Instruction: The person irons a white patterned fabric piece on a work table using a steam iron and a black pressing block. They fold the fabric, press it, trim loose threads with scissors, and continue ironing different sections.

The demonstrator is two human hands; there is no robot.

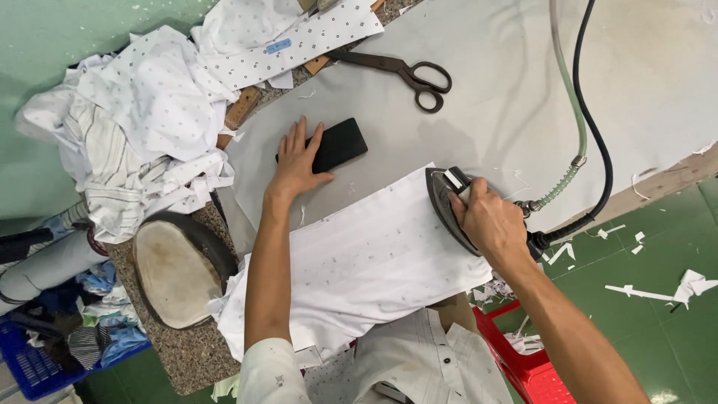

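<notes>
Fingers (486, 206) of the right hand (490, 221) wrapped round the iron (443, 202) handle, on the soft cloth (366, 262); looks heavy. Left hand (298, 161) lies flat, spread, touching the phone (338, 144).

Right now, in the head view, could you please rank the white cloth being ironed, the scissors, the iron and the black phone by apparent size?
1. Cloth
2. Iron and scissors, too alike to rank
3. Phone

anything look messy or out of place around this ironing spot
Yes: white fabric scraps litter the green floor on the right, and a crumpled heap of cloth spills over the table's left edge. The right hand grips the iron; the left hand rests on a black phone.
</notes>
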